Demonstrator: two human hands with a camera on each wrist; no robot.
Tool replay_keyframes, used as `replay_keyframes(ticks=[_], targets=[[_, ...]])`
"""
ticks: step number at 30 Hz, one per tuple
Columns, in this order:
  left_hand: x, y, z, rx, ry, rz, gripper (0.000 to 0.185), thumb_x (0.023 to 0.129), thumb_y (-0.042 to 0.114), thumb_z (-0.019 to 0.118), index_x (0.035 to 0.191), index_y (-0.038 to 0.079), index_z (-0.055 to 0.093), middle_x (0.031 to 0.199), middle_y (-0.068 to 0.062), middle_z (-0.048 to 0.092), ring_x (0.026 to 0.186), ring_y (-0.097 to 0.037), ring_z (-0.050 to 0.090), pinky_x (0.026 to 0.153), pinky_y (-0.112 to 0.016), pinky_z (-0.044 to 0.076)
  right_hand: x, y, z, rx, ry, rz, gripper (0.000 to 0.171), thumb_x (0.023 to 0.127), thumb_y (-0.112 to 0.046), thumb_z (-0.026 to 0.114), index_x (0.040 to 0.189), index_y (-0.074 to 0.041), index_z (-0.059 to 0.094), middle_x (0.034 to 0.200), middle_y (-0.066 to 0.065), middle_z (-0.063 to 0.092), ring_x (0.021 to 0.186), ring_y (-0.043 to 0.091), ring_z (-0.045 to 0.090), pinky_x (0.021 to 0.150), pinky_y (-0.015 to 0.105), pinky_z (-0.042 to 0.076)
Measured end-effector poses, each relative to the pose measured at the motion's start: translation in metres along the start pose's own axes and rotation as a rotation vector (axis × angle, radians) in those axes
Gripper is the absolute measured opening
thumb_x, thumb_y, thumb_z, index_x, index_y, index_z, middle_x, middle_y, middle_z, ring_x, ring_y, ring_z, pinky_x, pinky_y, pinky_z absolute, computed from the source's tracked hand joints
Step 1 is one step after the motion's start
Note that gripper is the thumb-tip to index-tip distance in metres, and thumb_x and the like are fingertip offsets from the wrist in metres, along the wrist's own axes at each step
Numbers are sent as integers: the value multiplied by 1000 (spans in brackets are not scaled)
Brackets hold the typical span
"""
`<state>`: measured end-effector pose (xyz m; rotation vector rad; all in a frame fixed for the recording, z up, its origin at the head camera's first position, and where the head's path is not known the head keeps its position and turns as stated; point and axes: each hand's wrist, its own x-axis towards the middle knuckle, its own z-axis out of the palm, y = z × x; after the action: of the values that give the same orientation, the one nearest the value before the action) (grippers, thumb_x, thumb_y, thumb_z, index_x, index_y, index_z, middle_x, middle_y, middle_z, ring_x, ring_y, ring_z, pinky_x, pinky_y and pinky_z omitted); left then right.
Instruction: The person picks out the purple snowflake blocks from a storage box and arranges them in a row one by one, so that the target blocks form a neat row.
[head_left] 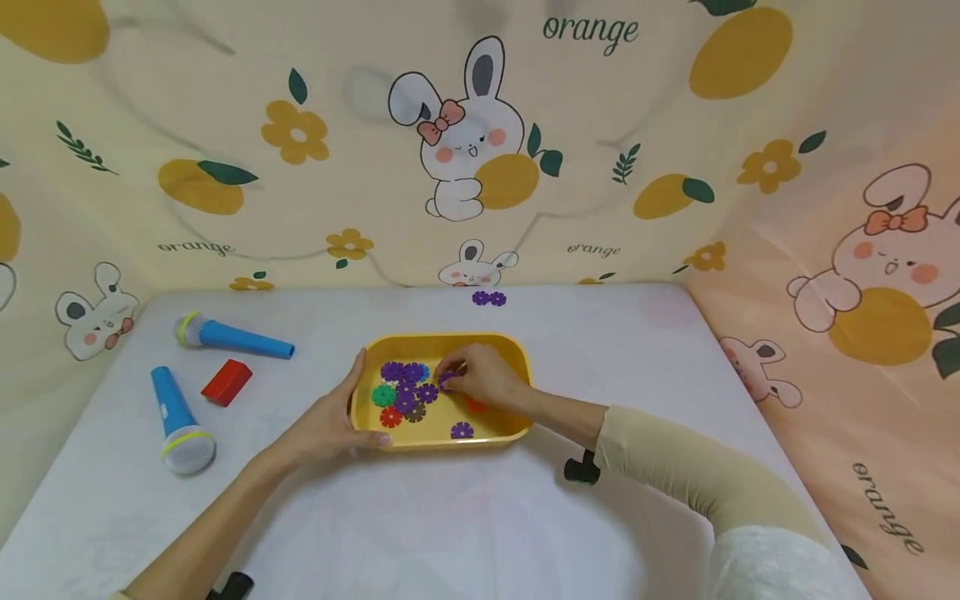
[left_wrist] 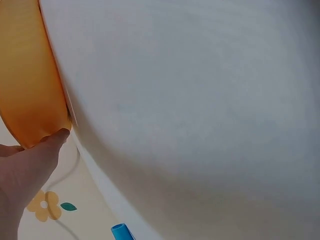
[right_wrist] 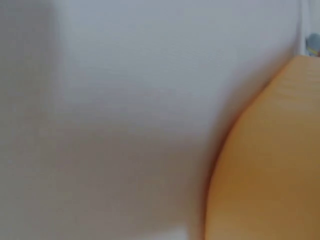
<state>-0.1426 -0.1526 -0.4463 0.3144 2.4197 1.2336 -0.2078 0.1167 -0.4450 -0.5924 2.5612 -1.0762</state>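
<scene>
A yellow tray [head_left: 517,354] sits mid-table and holds several flower-shaped plastic discs [head_left: 405,390], mostly purple, with green and red ones. My left hand [head_left: 333,421] grips the tray's left rim, thumb along the edge and fingers under the front corner; the left wrist view shows a finger [left_wrist: 30,165] against the tray's orange wall [left_wrist: 27,75]. My right hand [head_left: 480,377] reaches inside the tray and pinches a purple disc [head_left: 447,382] at its fingertips. The right wrist view is blurred, showing only the tray wall [right_wrist: 265,165] and tablecloth.
Two blue toy microphones [head_left: 232,337] [head_left: 178,421] and a red block [head_left: 227,382] lie at the left of the white table [head_left: 480,517]. Two joined purple discs [head_left: 489,297] rest at the table's far edge. A lone purple disc [head_left: 462,430] lies in the tray's front. Printed cloth walls surround the table.
</scene>
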Motion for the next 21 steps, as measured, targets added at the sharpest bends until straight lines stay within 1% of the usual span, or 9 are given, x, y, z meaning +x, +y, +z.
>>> replay_keyframes(ticks=[4,7,12,14,16,19,21], targets=[[0,-1,1,-8,0,3,131,76,41,86,159,19,-13,164,-21,7,145,-46,22,115,-59,27,0,-3,-8,118,-5,11,17,92,-6,71,107,-6,77,91,0,75,77,20,71,68,33,60],[0,-1,1,-14,5,3,132,75,40,87,159,19,-13,165,-21,7,146,-46,21,115,-59,27,3,-7,-20,202,2,17,18,93,-7,69,110,-4,76,91,2,75,82,28,72,73,40,61],[1,0,1,-16,9,-9,131,76,41,87,159,20,-13,165,-20,6,147,-46,19,115,-58,27,12,-10,-45,294,33,14,23,92,-9,71,115,-2,74,96,4,76,90,25,73,85,46,58],[1,0,1,-14,11,-10,131,76,41,86,159,20,-13,165,-19,6,147,-45,19,115,-58,26,17,-9,-55,274,41,12,28,92,-11,72,119,-3,72,100,3,76,91,21,71,88,41,57],[0,-1,1,-13,12,-5,131,76,40,86,159,20,-12,165,-19,6,147,-45,18,115,-58,26,21,-8,-64,246,48,20,31,91,-12,73,122,-6,72,106,3,75,93,19,70,87,33,57],[0,-1,1,-13,12,0,131,76,40,87,159,19,-12,165,-19,6,147,-45,17,116,-57,25,28,-5,-74,194,64,37,36,90,-13,74,126,-9,70,116,2,73,93,18,65,79,22,55],[0,-1,1,-13,11,4,131,76,39,87,159,18,-12,165,-19,5,148,-45,16,116,-57,23,34,-1,-80,172,78,43,38,91,-13,74,128,-11,69,119,2,71,93,18,62,78,20,54]])
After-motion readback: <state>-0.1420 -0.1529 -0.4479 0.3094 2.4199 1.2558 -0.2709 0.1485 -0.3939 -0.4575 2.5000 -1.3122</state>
